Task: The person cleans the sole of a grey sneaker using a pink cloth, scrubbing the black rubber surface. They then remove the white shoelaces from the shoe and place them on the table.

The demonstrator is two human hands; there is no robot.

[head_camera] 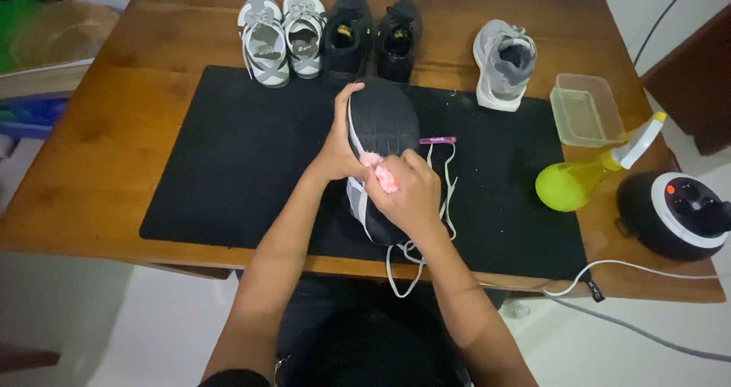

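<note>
Head view, left to right: the left hand [335, 155] curls around the left edge of an upturned dark shoe with a ribbed black sole [383, 124], steadying it on the black rubber mat [228, 166] at the middle of the wooden desk [99, 128]. The right hand [407, 193] is closed on a small pink cloth [384, 175] pressed against the sole. The shoe's long axis runs away from the person, directly under both hands, the right one nearer its heel end.
</note>
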